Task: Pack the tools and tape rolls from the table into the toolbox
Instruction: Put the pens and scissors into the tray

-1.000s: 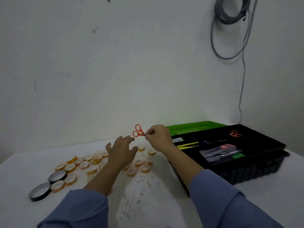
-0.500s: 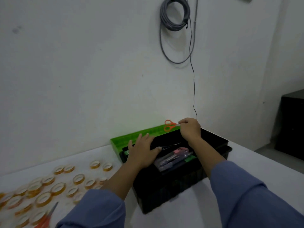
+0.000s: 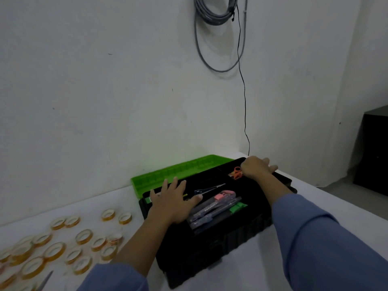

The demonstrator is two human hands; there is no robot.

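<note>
left hand (image 3: 174, 203): flat, fingers spread, pressing on the left end of the toolbox (image 3: 210, 255) tray; it holds nothing. right hand (image 3: 257, 169): knuckles up over the far right compartment, fingers reaching toward the rim. the orange scissors (image 3: 236, 172) touch its thumb side, but whether the thumb pinches them cannot be told.

judged step: seating the scissors in that compartment. recommended: lay them flat, clear of the rim, and release fully, with the left hand bracing so the box does not slide.

outward: utility knives (image 3: 214, 206) lie in the tray between the hands. the green lid (image 3: 178, 171) stands open behind. tape rolls (image 3: 84, 236) lie on the counter (image 3: 94, 202), well left of both hands, not yet packed.
</note>
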